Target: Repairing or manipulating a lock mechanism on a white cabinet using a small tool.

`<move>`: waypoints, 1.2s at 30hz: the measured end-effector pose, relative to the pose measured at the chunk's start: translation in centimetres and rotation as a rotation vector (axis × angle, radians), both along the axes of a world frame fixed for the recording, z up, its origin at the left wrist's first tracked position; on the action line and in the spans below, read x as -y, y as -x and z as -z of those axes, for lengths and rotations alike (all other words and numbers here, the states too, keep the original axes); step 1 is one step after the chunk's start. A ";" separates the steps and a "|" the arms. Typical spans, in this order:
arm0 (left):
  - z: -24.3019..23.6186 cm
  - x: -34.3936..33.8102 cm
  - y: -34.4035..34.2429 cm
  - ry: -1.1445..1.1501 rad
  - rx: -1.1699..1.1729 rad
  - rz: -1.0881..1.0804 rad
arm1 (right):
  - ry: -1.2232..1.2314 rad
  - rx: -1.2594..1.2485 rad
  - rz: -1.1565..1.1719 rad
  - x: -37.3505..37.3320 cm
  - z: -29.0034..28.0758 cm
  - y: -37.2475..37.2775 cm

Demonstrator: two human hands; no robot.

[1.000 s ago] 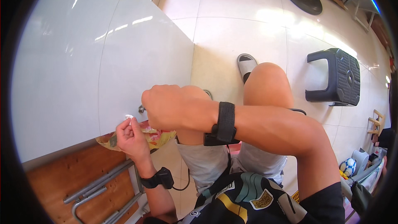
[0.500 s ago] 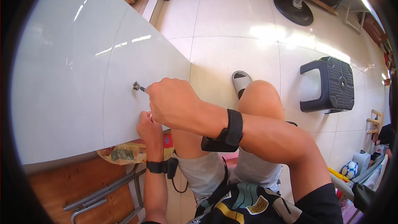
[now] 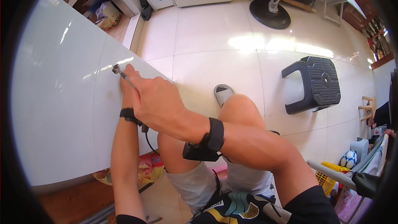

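Observation:
My right hand (image 3: 159, 101) is closed round a thin grey-handled tool (image 3: 127, 81); its small metal head (image 3: 116, 69) points up-left over the glossy white tabletop (image 3: 62, 103). My left hand (image 3: 126, 82) lies on or just over that surface beside the tool head, mostly behind the tool and my right hand, so I cannot see whether it holds anything. Crumpled plastic packaging (image 3: 149, 170) shows below the tabletop's near edge, by my knees.
A black stool (image 3: 319, 81) stands right of my knees, a black round base (image 3: 267, 16) farther back. At the right edge are a small wooden stool (image 3: 366, 112), a football (image 3: 349, 159), a yellow crate (image 3: 327, 176) and part of another person (image 3: 383, 114) in dark clothing.
Both hands have moved up and away from me across the tabletop. My left hand has passed behind my right, hiding the white scrap it held. The view has tilted to show more of the room.

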State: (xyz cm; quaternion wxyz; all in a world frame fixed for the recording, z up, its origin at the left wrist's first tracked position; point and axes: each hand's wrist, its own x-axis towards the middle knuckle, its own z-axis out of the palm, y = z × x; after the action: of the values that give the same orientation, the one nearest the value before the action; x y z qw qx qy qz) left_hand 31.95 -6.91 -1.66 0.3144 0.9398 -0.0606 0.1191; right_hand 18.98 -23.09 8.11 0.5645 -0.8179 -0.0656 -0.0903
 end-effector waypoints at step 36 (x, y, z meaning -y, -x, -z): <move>5.1 -9.5 28.6 -0.105 -0.147 -0.312 | 0.412 0.087 -0.594 -4.1 4.5 5.1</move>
State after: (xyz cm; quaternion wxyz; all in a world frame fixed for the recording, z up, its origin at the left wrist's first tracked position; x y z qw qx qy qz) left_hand 3.35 2.56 -6.72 0.2461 0.9592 0.1028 0.0941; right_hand 13.85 -19.02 3.61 0.3861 -0.8551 -0.3412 0.0580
